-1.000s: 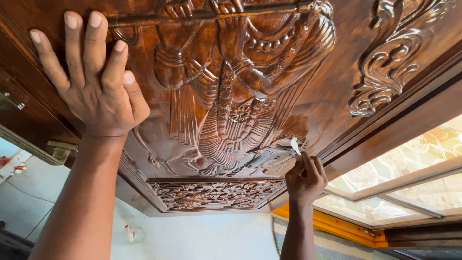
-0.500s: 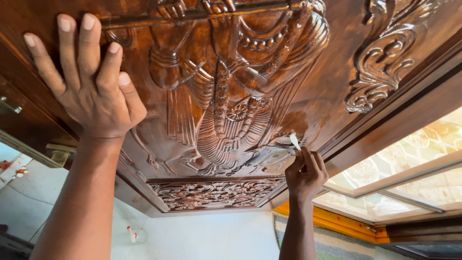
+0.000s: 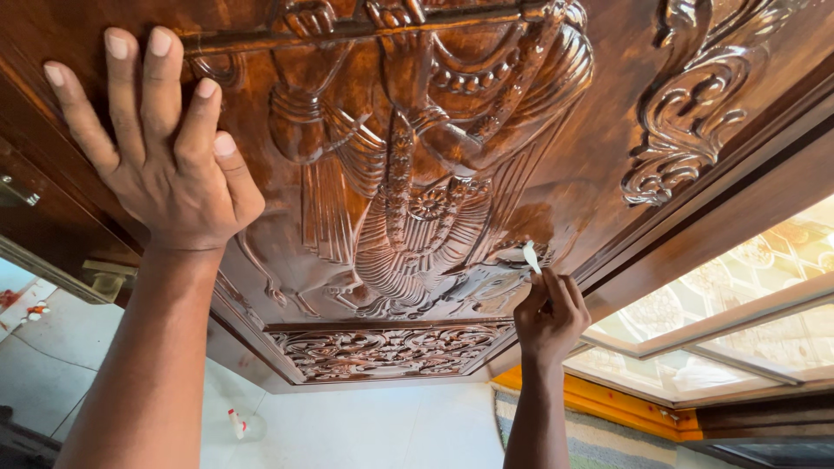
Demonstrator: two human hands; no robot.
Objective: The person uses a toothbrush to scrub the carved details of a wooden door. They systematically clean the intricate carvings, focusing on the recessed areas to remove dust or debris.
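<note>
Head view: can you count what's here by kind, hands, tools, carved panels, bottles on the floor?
Hands: 2, left hand flat on the door, right hand pinching the tool
Small white tool: 1
Carved panels: 2, figure panel and lower panel
Bottle on the floor: 1
Total: 6

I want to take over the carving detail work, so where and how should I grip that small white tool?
Grip the small white tool low on its stem, from below, as the right hand does. Only its pale tip shows above the fingertips, touching the carved wooden door, so pinch beneath it.
</note>
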